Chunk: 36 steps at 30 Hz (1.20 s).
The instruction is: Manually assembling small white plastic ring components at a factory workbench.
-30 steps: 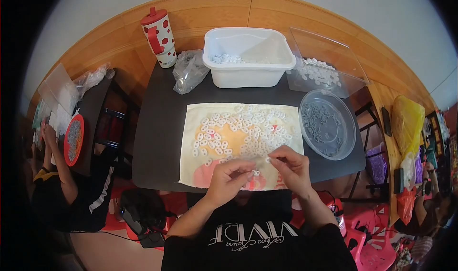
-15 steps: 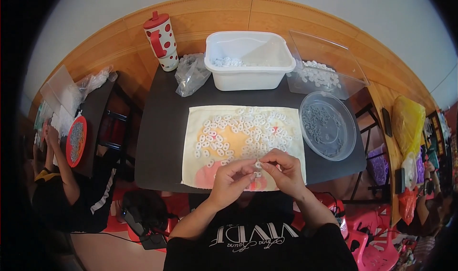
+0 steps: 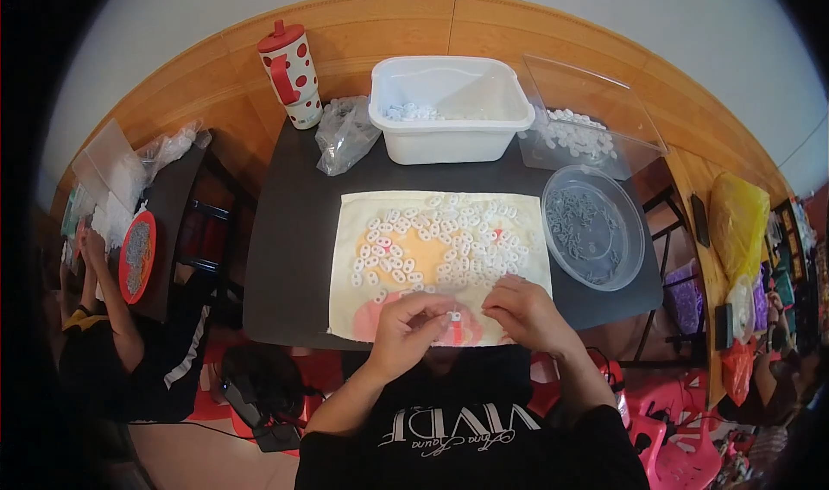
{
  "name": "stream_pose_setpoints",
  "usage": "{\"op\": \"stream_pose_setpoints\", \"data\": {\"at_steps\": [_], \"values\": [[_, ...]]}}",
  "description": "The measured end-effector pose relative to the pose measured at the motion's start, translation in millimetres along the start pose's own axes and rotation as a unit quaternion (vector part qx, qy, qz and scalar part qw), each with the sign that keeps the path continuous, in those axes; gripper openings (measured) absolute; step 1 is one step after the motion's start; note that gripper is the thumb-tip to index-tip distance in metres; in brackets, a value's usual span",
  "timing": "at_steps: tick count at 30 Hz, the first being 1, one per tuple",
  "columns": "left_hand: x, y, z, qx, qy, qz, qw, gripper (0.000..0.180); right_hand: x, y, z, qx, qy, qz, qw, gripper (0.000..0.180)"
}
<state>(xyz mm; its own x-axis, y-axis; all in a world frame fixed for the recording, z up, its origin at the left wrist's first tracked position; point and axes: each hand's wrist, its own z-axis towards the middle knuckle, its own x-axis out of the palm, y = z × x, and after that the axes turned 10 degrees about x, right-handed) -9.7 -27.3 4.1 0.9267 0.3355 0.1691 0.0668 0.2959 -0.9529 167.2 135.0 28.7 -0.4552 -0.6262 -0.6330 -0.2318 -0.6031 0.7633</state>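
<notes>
The dark table (image 3: 289,248) gives room left of the cream cloth (image 3: 346,222), with the white tub (image 3: 449,142) beyond and the round clear tray (image 3: 629,260) just beside its right edge. Above the cloth's near part, the right hand (image 3: 525,313), fingers narrowed, has drawn apart from the left hand (image 3: 404,330), though whether it holds anything I cannot tell. That leaves the small white piece (image 3: 455,316) pinched by the left hand alone, nearer than the loose white two-holed pieces (image 3: 466,268).

A dark table (image 3: 289,248) carries a cream cloth (image 3: 344,222), white tub (image 3: 449,142), clear dish (image 3: 623,209) and tumbler (image 3: 300,82).
</notes>
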Motion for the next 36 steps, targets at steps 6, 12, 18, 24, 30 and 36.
{"op": "stream_pose_setpoints", "data": {"at_steps": [6, 12, 18, 24, 30, 36], "values": [[-1, 0, 0, -0.005, -0.005, -0.016, 1.000, 0.023, -7, 4, 1, -0.027, -0.141, -0.123, 0.982, 0.008], [-1, -2, 2, -0.019, -0.020, -0.034, 0.999, 0.022, 25, 13, -24, 0.016, -0.198, -0.227, 0.953, 0.019], [-3, 0, 2, -0.007, 0.002, -0.021, 1.000, 0.020, 47, 17, -21, 0.009, -0.194, -0.243, 0.950, 0.018], [-3, -8, 1, -0.006, -0.036, -0.035, 0.999, 0.020, 50, 18, -9, -0.003, -0.209, -0.233, 0.950, 0.018], [-2, -6, 2, -0.006, -0.024, -0.019, 1.000, 0.022, 52, 14, -12, -0.033, -0.178, -0.189, 0.965, 0.017], [-1, 8, 1, -0.001, 0.007, -0.025, 1.000, 0.036, 36, 4, -6, 0.069, -0.110, 0.177, 0.976, 0.012]]}}
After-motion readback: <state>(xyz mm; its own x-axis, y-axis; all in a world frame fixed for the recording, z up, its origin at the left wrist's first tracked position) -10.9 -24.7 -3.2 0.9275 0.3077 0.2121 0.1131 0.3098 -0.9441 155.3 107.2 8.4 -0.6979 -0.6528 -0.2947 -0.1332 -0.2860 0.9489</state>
